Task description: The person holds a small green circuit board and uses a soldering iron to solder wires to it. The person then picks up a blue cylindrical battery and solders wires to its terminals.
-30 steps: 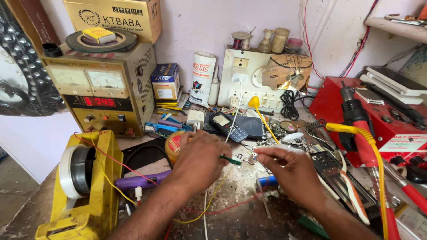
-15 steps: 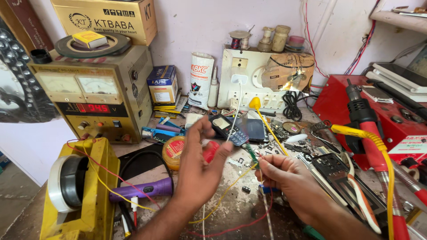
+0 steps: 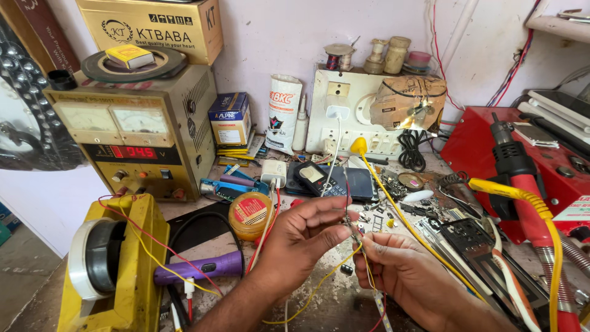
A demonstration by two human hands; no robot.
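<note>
Two hands met low over a cluttered surface (image 3: 319,301). The left hand (image 3: 304,243) pinched a thin wire (image 3: 351,224) between thumb and forefinger. The right hand (image 3: 402,270), just beside it, gripped the same wire lower down (fingers curled around it). A yellow wire (image 3: 310,295) trailed beneath them. Beyond the left hand sat a round orange tin (image 3: 250,215); a purple torch (image 3: 200,268) lay to its left.

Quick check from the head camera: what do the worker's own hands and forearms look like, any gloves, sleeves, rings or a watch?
Both are bare. The left hand and right hand wear no gloves, and no rings show on the visible fingers. Both forearms are uncovered down to the frame's bottom edge: no sleeve, watch or wristband in view. Nails look short and unpainted.
</note>
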